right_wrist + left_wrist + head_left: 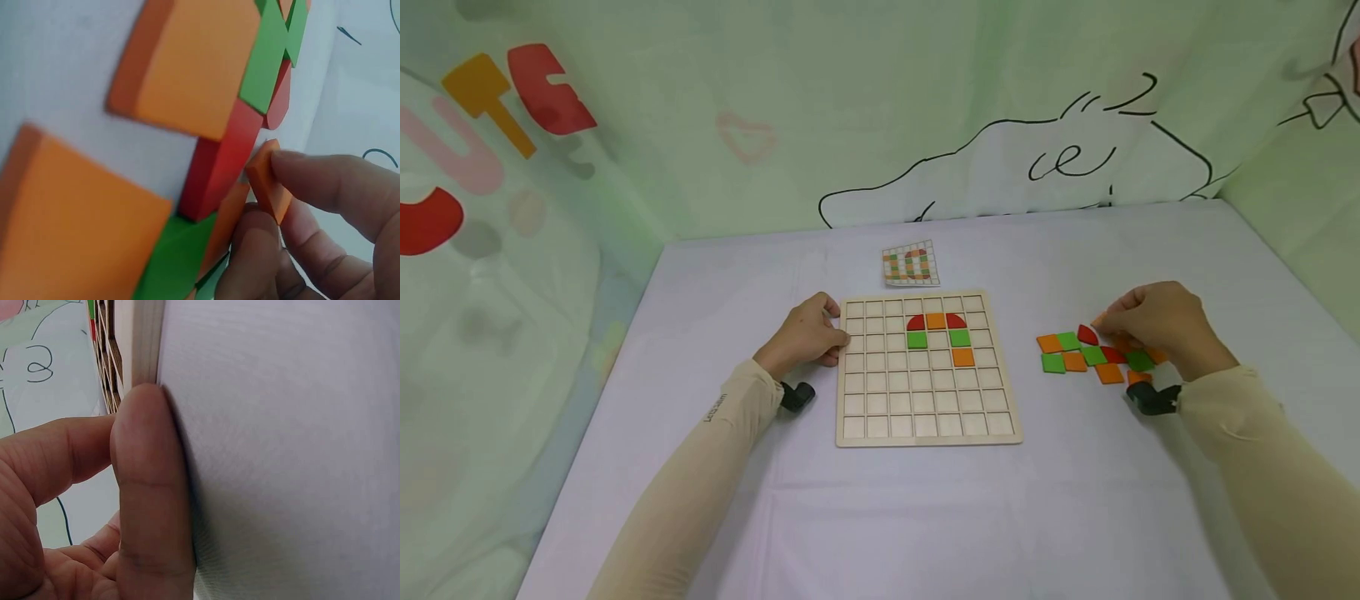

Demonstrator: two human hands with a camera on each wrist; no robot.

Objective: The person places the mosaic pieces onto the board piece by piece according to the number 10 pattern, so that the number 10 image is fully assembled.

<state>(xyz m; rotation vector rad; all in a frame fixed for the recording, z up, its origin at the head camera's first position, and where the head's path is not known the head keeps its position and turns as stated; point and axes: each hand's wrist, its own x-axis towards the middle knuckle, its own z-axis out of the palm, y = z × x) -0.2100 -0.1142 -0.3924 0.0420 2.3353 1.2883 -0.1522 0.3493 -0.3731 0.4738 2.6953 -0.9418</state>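
A wooden grid board (891,383) lies on the table with red, orange and green tiles in several upper cells. At its left edge my left hand (805,333) grips the rim; the left wrist view has a fingertip against the board's side (145,344). On the right, my right hand (1161,325) pinches an orange square tile (270,178) between thumb and fingers, tilted above the loose tiles. Those loose tiles, such as a green square (1053,363), a red rounded piece (222,159) and an orange square (1108,373), lie flat under and beside this hand, which partly hides some.
Behind the board lies a small pattern card (911,264) showing a coloured grid. A white cloth covers the table (925,517). A printed curtain (775,100) hangs behind the table's far edge.
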